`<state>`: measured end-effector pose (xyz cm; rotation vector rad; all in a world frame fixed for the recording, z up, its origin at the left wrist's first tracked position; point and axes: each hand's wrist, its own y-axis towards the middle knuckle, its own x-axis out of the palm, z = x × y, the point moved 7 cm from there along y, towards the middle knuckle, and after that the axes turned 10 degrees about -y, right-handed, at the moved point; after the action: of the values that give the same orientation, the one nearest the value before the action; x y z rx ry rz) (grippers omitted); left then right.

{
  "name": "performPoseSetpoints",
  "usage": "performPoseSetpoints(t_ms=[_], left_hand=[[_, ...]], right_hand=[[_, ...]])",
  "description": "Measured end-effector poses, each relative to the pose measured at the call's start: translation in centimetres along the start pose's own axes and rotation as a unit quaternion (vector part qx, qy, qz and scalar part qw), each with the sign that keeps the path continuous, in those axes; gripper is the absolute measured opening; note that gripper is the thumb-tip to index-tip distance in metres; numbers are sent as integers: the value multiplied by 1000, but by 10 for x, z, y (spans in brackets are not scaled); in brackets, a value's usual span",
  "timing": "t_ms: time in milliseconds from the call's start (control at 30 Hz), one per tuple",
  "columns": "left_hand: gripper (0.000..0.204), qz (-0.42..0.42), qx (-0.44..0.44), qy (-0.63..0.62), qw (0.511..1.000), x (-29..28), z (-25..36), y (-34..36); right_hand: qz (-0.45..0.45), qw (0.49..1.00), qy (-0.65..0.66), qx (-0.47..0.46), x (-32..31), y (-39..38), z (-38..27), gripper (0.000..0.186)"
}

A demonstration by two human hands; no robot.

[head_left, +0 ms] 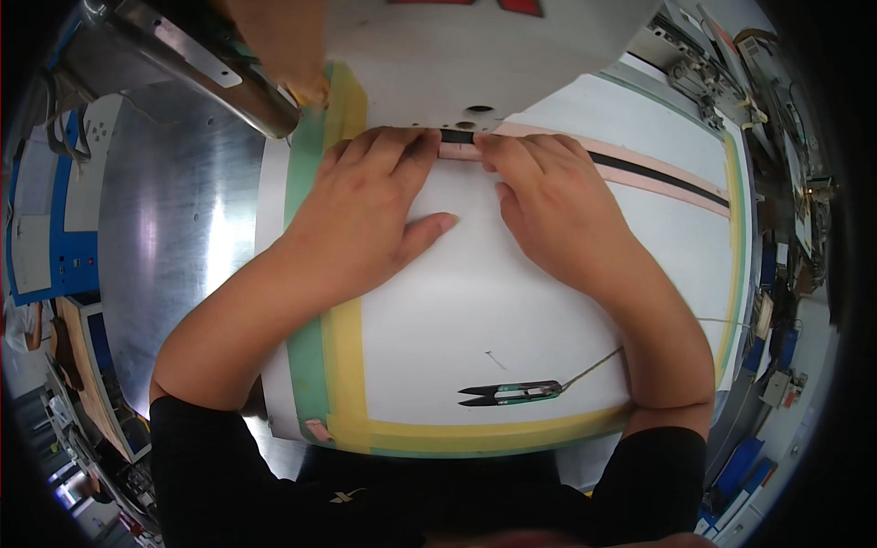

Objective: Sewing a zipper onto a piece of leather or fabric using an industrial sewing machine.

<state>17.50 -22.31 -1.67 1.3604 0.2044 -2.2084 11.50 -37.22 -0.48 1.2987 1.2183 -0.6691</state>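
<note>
A narrow black strip (658,176) lies along a pink band (630,180) and runs from the far right to a large pale machine part (475,55). My left hand (370,187) curls its fingers over the strip at the left, thumb stretched out over the white board (457,301). At the right, my right hand (548,187) grips the strip with bent fingers, its thumb tucked below. Between the hands a short bit of black strip and pink band shows under the machine part's edge. Several fingertips are hidden.
Black thread snips (512,394), tied to a cord (594,367), lie on the board near me. Yellow tape (343,384) and green tape (306,384) edge the board. A metal cylinder (219,68) juts in at upper left above a shiny metal surface (174,237).
</note>
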Motion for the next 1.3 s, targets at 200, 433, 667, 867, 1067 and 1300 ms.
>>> performPoseSetpoints(t_ms=[200, 433, 667, 867, 1067, 1300], left_hand=[[69, 9, 10, 1, 1000, -1, 0, -2], [69, 0, 3, 9, 1000, -2, -1, -2], [70, -2, 6, 13, 1000, -6, 0, -2], [70, -1, 10, 13, 1000, -12, 1, -3], [70, 14, 5, 22, 1000, -9, 1, -2], [62, 36, 61, 71, 995, 4, 17, 4]], right_hand=[[14, 1000, -14, -2, 0, 0, -2, 26], [-2, 1000, -24, -11, 1, 2, -5, 29], [-8, 999, -37, -5, 1, 4, -6, 28], [-6, 999, -48, 2, 0, 5, -9, 28], [-46, 993, -102, 23, 1, 2, -4, 24], [-48, 996, -74, 13, 0, -1, -4, 22]])
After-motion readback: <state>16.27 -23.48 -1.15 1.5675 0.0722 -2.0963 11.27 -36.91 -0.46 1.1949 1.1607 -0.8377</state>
